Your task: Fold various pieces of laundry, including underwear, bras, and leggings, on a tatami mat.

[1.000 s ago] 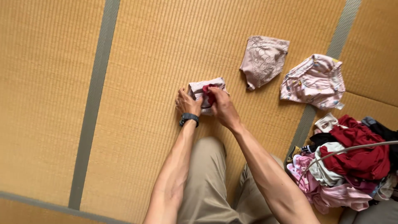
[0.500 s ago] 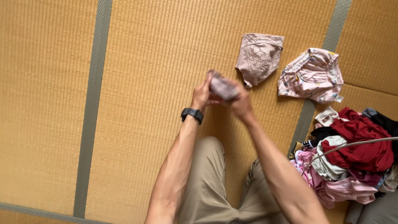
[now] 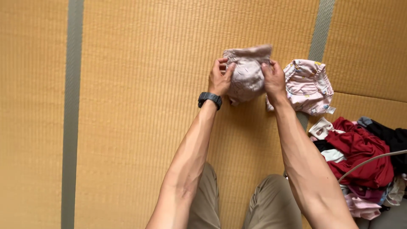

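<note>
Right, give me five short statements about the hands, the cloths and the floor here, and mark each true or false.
1. Both hands grip the mauve cloth. True: the left hand and right hand hold its two sides.
2. A dark watch sits on the right wrist. False: it is on the left wrist.
3. The pink patterned cloth lies to the right of the held cloth. True.
4. The clothes pile lies at the left edge. False: it is at the right, beside the right forearm.
5. The floor is bare wood. False: it is woven straw matting with grey-green border strips.
</note>
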